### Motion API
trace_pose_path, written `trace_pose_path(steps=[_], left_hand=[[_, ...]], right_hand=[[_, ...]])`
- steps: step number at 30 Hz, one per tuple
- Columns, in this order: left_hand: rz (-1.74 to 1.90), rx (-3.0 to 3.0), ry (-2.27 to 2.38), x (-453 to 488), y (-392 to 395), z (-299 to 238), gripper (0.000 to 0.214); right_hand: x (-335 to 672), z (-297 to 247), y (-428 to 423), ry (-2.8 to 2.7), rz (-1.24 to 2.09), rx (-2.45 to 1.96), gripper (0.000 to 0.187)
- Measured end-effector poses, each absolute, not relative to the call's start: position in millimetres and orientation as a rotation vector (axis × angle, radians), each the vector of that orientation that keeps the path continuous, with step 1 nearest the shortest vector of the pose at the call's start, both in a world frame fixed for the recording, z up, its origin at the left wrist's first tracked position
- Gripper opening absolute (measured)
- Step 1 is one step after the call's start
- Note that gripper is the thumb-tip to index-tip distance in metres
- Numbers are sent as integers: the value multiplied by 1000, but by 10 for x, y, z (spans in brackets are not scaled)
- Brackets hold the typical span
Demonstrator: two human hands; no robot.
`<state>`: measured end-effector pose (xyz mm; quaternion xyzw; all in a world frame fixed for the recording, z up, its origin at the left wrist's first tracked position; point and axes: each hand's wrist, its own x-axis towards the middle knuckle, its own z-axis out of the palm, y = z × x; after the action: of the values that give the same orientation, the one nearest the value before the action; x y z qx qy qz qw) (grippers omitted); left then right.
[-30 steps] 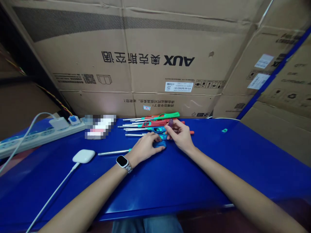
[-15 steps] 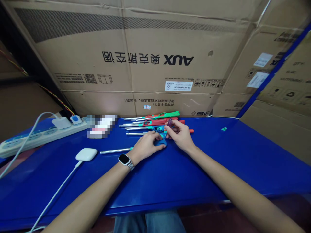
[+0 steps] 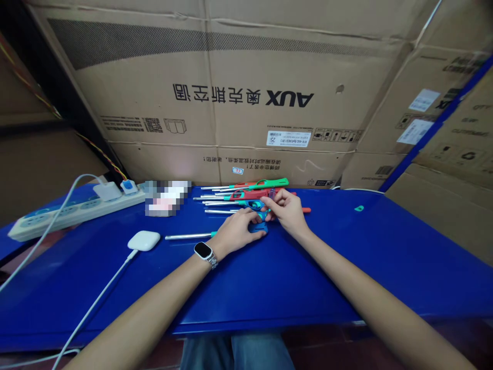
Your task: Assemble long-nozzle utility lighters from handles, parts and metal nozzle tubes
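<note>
My left hand presses down on a blue long-nosed lighter that lies on the blue table; its metal tube points left. The fingers are closed over the lighter's body. My right hand pinches a small purple translucent part just above the lighter's handle end. Behind both hands lie several more lighters, green, red and teal, with their tubes pointing left. A watch sits on my left wrist.
A white power strip with plugs lies at the back left. A white charger puck with its cable sits left of my hands. A small teal piece lies at the right. Large cardboard boxes wall the table's far side.
My right hand has lowered the purple part a little toward the blue lighter. The view has shifted slightly; the left hand stays on the lighter.
</note>
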<state>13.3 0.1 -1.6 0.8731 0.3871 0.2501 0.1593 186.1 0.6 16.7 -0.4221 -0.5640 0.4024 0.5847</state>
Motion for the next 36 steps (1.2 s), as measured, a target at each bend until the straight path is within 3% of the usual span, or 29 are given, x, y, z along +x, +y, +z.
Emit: trace_pose_path(steps=[10,21,26,36], left_hand=[[731,2490,1095,132,6,-23,26],[708,2505,1114,132,9,-22,28],[688,2486,1133,133,-3,-7,28],[693,2471,1115,129,-6,-2,30]], right_hand=[[2023,220,-41,-1592,1003,-920,41],[1867,159,-22,-1383,884,-928,47],[1959,166,-50,-1542,887,-912,37],[1872,211,-59,-1431,754,-943,41]])
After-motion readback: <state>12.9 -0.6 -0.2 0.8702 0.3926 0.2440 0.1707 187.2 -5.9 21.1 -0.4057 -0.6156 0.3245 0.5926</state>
